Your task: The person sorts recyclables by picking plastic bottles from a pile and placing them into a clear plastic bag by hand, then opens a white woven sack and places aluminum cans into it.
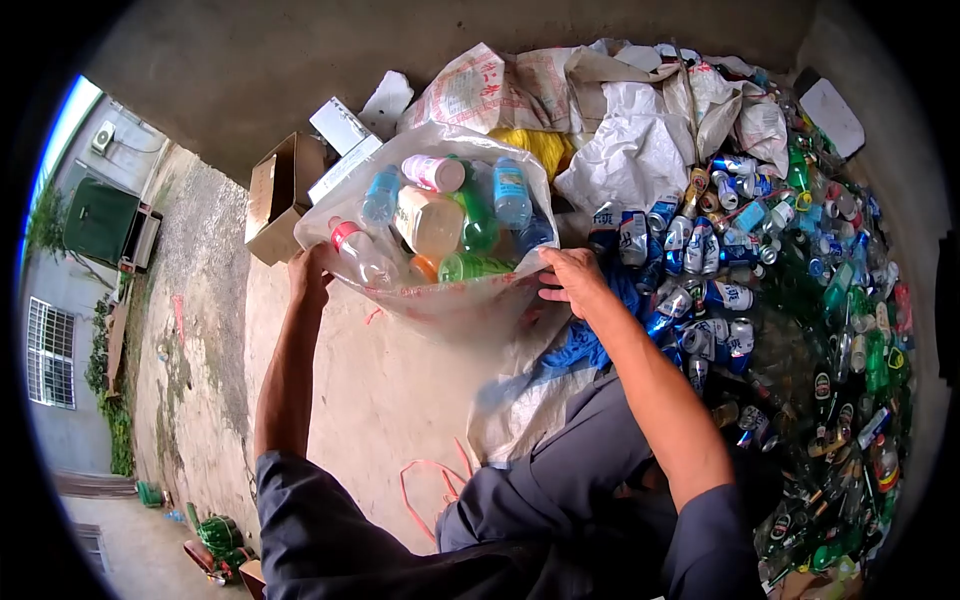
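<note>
- The plastic bag (440, 308) is held open, its rim pinched by the left hand (313, 272) and the right hand (575, 280), whose lower fingers are spread.
- Bottles (430, 222) are contained inside.
- Cans (700, 245) are heaped nearby.

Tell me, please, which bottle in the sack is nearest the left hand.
The clear bottle with the red cap; the others sit farther from the left hand.
</note>
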{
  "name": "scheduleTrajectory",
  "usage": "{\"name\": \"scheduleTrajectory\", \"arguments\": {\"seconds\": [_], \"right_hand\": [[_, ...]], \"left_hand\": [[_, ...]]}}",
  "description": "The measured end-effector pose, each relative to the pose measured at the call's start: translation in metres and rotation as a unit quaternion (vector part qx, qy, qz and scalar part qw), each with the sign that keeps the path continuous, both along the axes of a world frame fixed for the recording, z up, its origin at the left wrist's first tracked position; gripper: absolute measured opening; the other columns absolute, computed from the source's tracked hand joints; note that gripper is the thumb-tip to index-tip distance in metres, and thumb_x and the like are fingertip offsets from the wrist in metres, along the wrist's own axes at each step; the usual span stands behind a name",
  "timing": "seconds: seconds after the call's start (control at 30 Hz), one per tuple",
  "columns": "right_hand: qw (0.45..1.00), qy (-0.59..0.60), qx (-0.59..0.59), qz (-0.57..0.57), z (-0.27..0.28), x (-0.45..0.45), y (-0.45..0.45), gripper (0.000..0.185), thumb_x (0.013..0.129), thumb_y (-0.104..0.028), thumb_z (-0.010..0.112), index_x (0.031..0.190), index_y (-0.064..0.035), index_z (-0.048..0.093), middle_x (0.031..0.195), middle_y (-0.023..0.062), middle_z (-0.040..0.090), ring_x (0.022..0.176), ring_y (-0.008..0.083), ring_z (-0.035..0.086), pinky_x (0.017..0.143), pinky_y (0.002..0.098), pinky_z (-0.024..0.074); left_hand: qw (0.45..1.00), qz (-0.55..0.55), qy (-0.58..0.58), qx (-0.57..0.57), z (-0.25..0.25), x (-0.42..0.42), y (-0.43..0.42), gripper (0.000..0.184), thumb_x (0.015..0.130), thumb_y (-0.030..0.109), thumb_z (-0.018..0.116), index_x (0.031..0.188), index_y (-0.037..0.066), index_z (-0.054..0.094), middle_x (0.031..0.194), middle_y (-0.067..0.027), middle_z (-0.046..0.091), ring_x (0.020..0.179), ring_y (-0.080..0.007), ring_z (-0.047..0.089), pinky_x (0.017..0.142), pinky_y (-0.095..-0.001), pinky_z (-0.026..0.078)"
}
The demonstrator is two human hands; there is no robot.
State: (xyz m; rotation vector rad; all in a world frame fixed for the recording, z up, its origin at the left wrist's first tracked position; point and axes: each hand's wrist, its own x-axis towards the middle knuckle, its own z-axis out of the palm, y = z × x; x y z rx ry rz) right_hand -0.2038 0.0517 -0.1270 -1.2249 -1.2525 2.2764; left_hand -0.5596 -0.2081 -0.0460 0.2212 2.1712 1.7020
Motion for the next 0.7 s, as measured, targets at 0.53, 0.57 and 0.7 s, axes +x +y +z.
{"name": "scheduleTrajectory", "arguments": {"seconds": [0.53,0.57,0.7], "right_hand": [[0.947,0.291,0.049,-0.126,0.054,-0.062,0.01,0.027,0.092,-0.023,0.064,0.102,0.0025,0.066,0.095,0.0107,0.067,0.084,0.0229,0.068,0.078,0.0407,0.0578],[0.954,0.273,0.079,-0.089,0.055,-0.064,0.011,0.029,0.092,-0.023,0.063,0.104,0.0028,0.066,0.095,0.01,0.067,0.084,0.0215,0.067,0.078,0.0388,0.0578],[0.964,0.177,0.197,-0.015,0.013,-0.073,0.026,0.032,0.094,-0.023,0.062,0.111,0.0041,0.065,0.099,0.0091,0.066,0.088,0.018,0.065,0.077,0.0338,0.0575]], "left_hand": [[0.974,0.114,-0.122,0.15,-0.069,-0.014,-0.084,0.035,0.098,0.024,0.046,0.125,0.003,0.049,0.124,-0.0145,0.057,0.114,-0.0326,0.06,0.097,-0.0601,0.047],[0.97,0.132,-0.133,0.152,-0.074,-0.011,-0.089,0.035,0.098,0.024,0.046,0.125,0.003,0.049,0.124,-0.0143,0.057,0.114,-0.0323,0.06,0.098,-0.0602,0.046],[0.966,0.121,-0.168,0.152,-0.091,0.008,-0.1,0.034,0.099,0.025,0.046,0.123,0.002,0.051,0.121,-0.0137,0.061,0.111,-0.0316,0.062,0.099,-0.0556,0.047]]}}
